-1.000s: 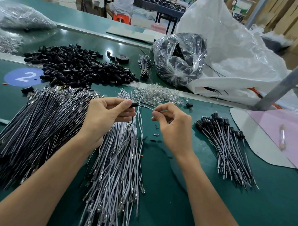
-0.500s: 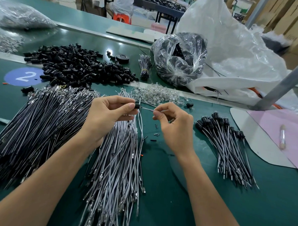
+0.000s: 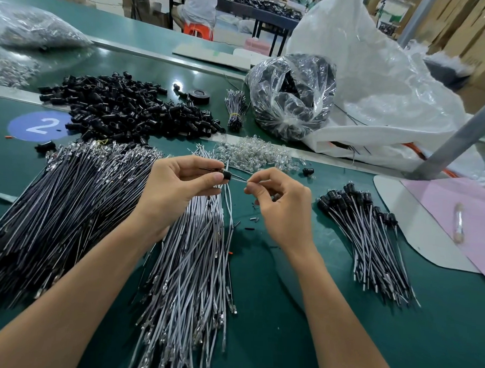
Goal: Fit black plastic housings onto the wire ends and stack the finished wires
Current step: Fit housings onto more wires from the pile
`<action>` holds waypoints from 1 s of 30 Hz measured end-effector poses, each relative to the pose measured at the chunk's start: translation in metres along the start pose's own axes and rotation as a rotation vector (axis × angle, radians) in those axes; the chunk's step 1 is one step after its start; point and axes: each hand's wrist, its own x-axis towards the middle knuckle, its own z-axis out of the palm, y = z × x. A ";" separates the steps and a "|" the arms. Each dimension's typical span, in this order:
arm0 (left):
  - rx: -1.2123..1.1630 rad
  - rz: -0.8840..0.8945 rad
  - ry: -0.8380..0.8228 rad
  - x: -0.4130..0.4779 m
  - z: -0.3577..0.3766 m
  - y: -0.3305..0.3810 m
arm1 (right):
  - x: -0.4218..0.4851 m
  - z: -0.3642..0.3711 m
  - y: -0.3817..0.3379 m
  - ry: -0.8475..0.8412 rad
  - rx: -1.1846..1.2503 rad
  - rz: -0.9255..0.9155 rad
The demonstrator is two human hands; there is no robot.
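Above the grey wire pile (image 3: 193,265), the left hand (image 3: 177,186) pinched a small black housing (image 3: 226,175) while the right hand (image 3: 282,202) pinched the thin wire (image 3: 240,178) entering it. The wire looked light and limp, best gripped near its tip.

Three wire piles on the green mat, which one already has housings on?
The small pile of black-and-white wires right of the right hand: black plastic housings cap its far ends. The big dark pile and centre grey pile show bare terminals.
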 end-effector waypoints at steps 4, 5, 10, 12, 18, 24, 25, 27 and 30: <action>0.023 0.014 -0.025 -0.001 0.002 0.000 | 0.001 -0.001 0.002 0.014 -0.017 -0.008; 0.043 0.020 -0.036 -0.002 0.003 0.000 | 0.001 -0.001 0.002 0.009 -0.021 -0.008; 0.124 0.036 -0.058 -0.004 0.007 -0.004 | -0.001 0.003 0.001 -0.004 -0.053 -0.046; 0.109 0.032 -0.045 -0.004 0.008 -0.003 | -0.001 0.004 -0.001 0.023 -0.081 -0.089; 0.095 0.013 -0.071 -0.005 0.008 -0.003 | -0.002 0.004 -0.004 0.033 -0.064 -0.096; 0.042 -0.010 -0.082 -0.005 0.008 -0.001 | -0.001 0.002 -0.007 -0.020 -0.097 -0.139; 0.026 -0.020 -0.085 -0.005 0.008 -0.001 | -0.001 0.002 -0.008 -0.015 -0.100 -0.145; 0.008 -0.034 -0.080 -0.005 0.010 -0.001 | -0.002 0.002 -0.009 -0.004 -0.096 -0.160; 0.017 -0.045 -0.051 -0.006 0.011 -0.001 | -0.003 0.003 -0.009 -0.001 -0.103 -0.184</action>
